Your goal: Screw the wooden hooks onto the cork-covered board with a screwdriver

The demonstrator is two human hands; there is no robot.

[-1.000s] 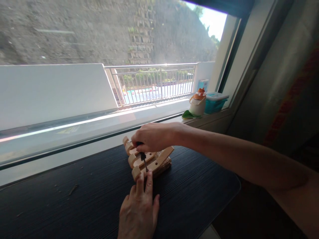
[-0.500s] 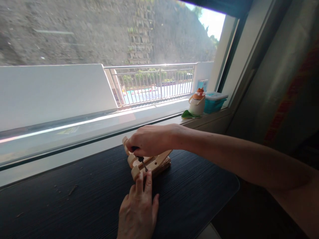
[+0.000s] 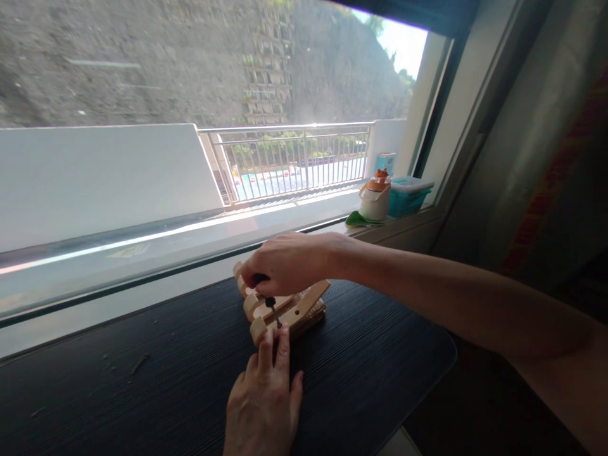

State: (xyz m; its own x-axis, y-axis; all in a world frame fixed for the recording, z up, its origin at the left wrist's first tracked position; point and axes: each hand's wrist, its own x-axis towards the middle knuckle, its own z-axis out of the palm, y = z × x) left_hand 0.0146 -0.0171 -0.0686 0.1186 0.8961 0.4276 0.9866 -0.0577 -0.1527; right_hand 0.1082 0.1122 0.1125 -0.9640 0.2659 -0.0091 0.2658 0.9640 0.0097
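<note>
A pale wooden piece [image 3: 308, 301] with rounded ends and a dark hole lies on the dark table. My right hand [image 3: 285, 261] is wrapped round the dark handle of a screwdriver [image 3: 272, 304] above it. The metal shaft slants down to the wood, its tip close to my left fingertips. From below reaches my left hand [image 3: 262, 392], index and middle fingers stretched out against the near side of the wood, one on each side of the tip, thumb apart. Whether a screw sits under the tip is too small to tell.
The dark table [image 3: 156, 405] has a rounded right corner and bears small debris [image 3: 139, 363] at left. A window sill runs behind it, with a white bottle [image 3: 375, 201], a teal box [image 3: 408, 196] and a green object [image 3: 360, 220]. A dark curtain [image 3: 536, 190] hangs at right.
My right hand has risen slightly and turned a little on the screwdriver, which stands a bit more upright. The left hand and the wooden piece stay in place.
</note>
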